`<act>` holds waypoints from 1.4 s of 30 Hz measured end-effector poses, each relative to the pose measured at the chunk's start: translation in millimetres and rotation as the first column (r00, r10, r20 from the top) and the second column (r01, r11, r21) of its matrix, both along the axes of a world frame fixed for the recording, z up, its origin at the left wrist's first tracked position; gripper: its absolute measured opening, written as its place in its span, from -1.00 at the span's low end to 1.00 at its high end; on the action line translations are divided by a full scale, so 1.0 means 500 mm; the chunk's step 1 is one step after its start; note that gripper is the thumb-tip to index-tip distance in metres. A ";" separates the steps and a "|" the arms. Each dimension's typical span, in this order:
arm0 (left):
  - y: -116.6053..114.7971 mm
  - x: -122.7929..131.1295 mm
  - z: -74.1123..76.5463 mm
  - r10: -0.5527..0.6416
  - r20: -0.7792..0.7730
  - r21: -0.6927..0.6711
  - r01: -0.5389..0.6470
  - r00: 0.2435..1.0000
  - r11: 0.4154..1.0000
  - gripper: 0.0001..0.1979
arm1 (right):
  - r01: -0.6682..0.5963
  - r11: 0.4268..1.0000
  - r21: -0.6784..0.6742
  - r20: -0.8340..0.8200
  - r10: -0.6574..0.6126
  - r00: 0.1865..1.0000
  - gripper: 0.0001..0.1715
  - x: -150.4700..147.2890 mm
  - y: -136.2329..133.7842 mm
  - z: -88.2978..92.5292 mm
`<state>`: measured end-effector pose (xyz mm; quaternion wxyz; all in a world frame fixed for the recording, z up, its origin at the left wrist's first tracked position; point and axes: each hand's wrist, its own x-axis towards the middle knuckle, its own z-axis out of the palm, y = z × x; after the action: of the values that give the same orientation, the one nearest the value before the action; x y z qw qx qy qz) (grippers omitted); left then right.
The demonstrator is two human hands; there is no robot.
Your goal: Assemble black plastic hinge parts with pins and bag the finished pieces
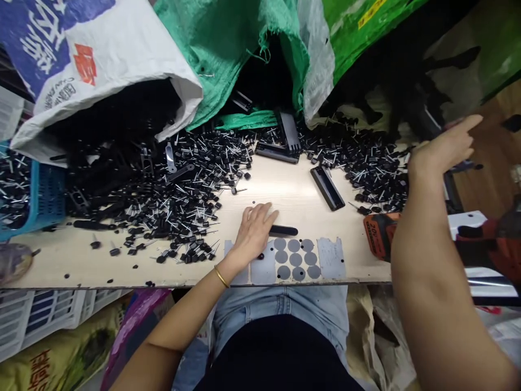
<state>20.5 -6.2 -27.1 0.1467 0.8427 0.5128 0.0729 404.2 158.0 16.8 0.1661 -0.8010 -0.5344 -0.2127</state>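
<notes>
My left hand (254, 232) lies on the table with its fingers loosely spread. Beside its thumb is a flat black strip (285, 231), its left end partly hidden by the hand. My right hand (443, 146) is raised at the far right, by the mouth of a green bag (366, 32), index finger stretched out and the other fingers partly bent. Dark shapes lie behind it, and I see nothing held in it. A black trough-like case (328, 188) rests at mid-table. Behind it are two more black long parts (277, 152) (288, 131), one leaning on the other.
Heaps of black-headed metal pins (191, 190) (378, 168) cover both sides. A white sack (122, 49) and a teal sack (203, 43) open onto the table. A blue basket (46, 195) stands left, an orange-black power tool (378, 233) right. Grey round pads (293, 245) mark the front edge.
</notes>
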 end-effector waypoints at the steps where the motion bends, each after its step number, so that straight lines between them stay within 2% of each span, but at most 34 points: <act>1: 0.000 -0.001 0.001 -0.073 0.016 -0.019 0.073 0.997 0.997 -0.47 | -0.025 1.000 0.002 -0.121 0.026 0.992 -0.54 -0.049 -0.025 0.016; 2: -0.001 -0.005 0.002 -0.115 0.021 -0.048 0.115 0.993 0.992 -0.48 | -0.189 0.982 0.003 -0.184 0.186 0.965 -0.55 -0.100 -0.059 0.026; 3: -0.004 -0.010 0.003 -0.117 0.012 -0.080 0.118 0.993 0.990 -0.52 | -0.376 0.925 -0.054 -0.255 0.351 0.901 -0.56 -0.151 -0.099 0.029; 4: -0.008 -0.017 0.005 -0.085 -0.011 -0.109 0.083 0.996 0.991 -0.56 | -0.552 0.821 -0.147 -0.338 0.482 0.808 -0.59 -0.196 -0.141 0.025; 5: -0.013 -0.025 0.006 -0.029 -0.047 -0.127 0.023 0.998 0.992 -0.59 | -0.645 0.733 -0.215 -0.387 0.542 0.746 -0.64 -0.234 -0.180 0.014; 6: -0.019 -0.035 0.007 0.032 -0.087 -0.134 -0.044 0.996 0.990 -0.61 | -0.723 0.626 -0.291 -0.437 0.585 0.683 -0.68 -0.261 -0.212 -0.003; 7: -0.025 -0.044 0.008 0.095 -0.126 -0.128 -0.111 0.987 0.986 -0.61 | -0.787 0.486 -0.380 -0.478 0.626 0.617 -0.70 -0.279 -0.234 -0.022; 8: -0.031 -0.054 0.009 0.147 -0.161 -0.113 -0.166 0.976 0.980 -0.60 | -0.808 0.398 -0.435 -0.481 0.656 0.582 -0.71 -0.287 -0.245 -0.041; 9: -0.036 -0.062 0.011 0.185 -0.190 -0.096 -0.206 0.964 0.974 -0.58 | -0.813 0.338 -0.473 -0.463 0.690 0.556 -0.69 -0.288 -0.245 -0.059; 10: -0.041 -0.068 0.012 0.210 -0.215 -0.082 -0.232 0.954 0.969 -0.55 | -0.813 0.314 -0.491 -0.425 0.728 0.538 -0.66 -0.283 -0.239 -0.072; 12: -0.048 -0.075 0.017 0.222 -0.251 -0.079 -0.249 0.942 0.965 -0.43 | -0.820 0.330 -0.467 -0.333 0.794 0.509 -0.59 -0.267 -0.221 -0.084; 14: -0.053 -0.074 0.025 0.194 -0.261 -0.113 -0.230 0.946 0.967 -0.31 | -0.843 0.325 -0.429 -0.316 0.820 0.477 -0.53 -0.255 -0.220 -0.077; 15: -0.054 -0.072 0.028 0.170 -0.254 -0.138 -0.210 0.952 0.968 -0.27 | -0.841 0.355 -0.408 -0.332 0.800 0.499 -0.52 -0.254 -0.230 -0.070; 16: -0.053 -0.068 0.031 0.141 -0.239 -0.164 -0.183 0.961 0.969 -0.24 | -0.813 0.433 -0.388 -0.356 0.744 0.566 -0.54 -0.256 -0.244 -0.061; 18: -0.049 -0.057 0.033 0.085 -0.200 -0.202 -0.126 0.976 0.971 -0.26 | -0.664 0.634 -0.396 -0.451 0.495 0.743 -0.66 -0.271 -0.275 -0.047; 19: -0.045 -0.049 0.033 0.064 -0.187 -0.210 -0.103 0.980 0.972 -0.30 | -0.563 0.701 -0.438 -0.510 0.322 0.798 -0.64 -0.284 -0.285 -0.044; 20: -0.040 -0.041 0.031 0.052 -0.182 -0.214 -0.091 0.982 0.973 -0.35 | -0.469 0.732 -0.494 -0.556 0.148 0.818 -0.54 -0.298 -0.288 -0.043; 21: -0.034 -0.033 0.028 0.048 -0.181 -0.216 -0.087 0.982 0.973 -0.40 | -0.395 0.733 -0.554 -0.584 -0.005 0.812 -0.44 -0.312 -0.284 -0.046; 23: -0.024 -0.019 0.021 0.071 -0.164 -0.217 -0.106 0.984 0.970 -0.50 | -0.304 0.705 -0.641 -0.603 -0.218 0.767 -0.34 -0.334 -0.260 -0.057; 25: -0.017 -0.012 0.017 0.144 -0.093 -0.225 -0.161 0.985 0.961 -0.58 | -0.267 0.703 -0.659 -0.643 -0.343 0.685 -0.36 -0.340 -0.236 -0.071; 26: -0.016 -0.012 0.016 0.189 -0.039 -0.240 -0.193 0.981 0.951 -0.63 | -0.280 0.709 -0.647 -0.687 -0.384 0.617 -0.39 -0.337 -0.230 -0.078; 28: -0.017 -0.012 0.015 0.276 0.073 -0.311 -0.241 0.958 0.919 -0.69 | -0.348 0.761 -0.548 -0.816 -0.396 0.420 -0.51 -0.326 -0.239 -0.087; 30: -0.025 -0.009 0.016 0.331 0.165 -0.413 -0.239 0.929 0.879 -0.73 | -0.361 0.867 -0.344 -0.938 -0.298 0.177 -0.61 -0.321 -0.270 -0.090; 32: -0.037 0.000 0.017 0.371 0.224 -0.488 -0.226 0.901 0.843 -0.76 | -0.268 0.954 -0.136 -0.987 -0.153 -0.044 -0.62 -0.332 -0.310 -0.087; 34: -0.052 0.015 0.018 0.410 0.270 -0.526 -0.223 0.871 0.821 -0.77 | -0.162 0.986 -0.041 -0.980 -0.071 -0.186 -0.60 -0.359 -0.345 -0.081; 35: -0.061 0.023 0.019 0.424 0.292 -0.541 -0.218 0.857 0.813 -0.78 | -0.129 0.991 -0.025 -0.975 -0.053 -0.216 -0.62 -0.376 -0.358 -0.079; 36: -0.070 0.031 0.021 0.431 0.316 -0.554 -0.204 0.845 0.807 -0.78 | -0.116 0.993 -0.009 -0.977 -0.033 -0.209 -0.64 -0.392 -0.367 -0.078; 40: -0.103 0.055 0.032 0.431 0.396 -0.565 -0.155 0.811 0.810 -0.82 | -0.157 0.985 0.068 -0.997 0.063 -0.033 -0.72 -0.440 -0.378 -0.085; 42: -0.117 0.061 0.036 0.439 0.416 -0.537 -0.175 0.796 0.825 -0.78 | -0.181 0.981 0.067 -0.997 0.057 -0.060 -0.73 -0.449 -0.377 -0.086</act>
<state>51.0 -64.7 -9.2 0.4667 0.6303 0.5889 0.1952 180.0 -30.8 -26.2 0.4840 -0.6623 -0.3245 0.4709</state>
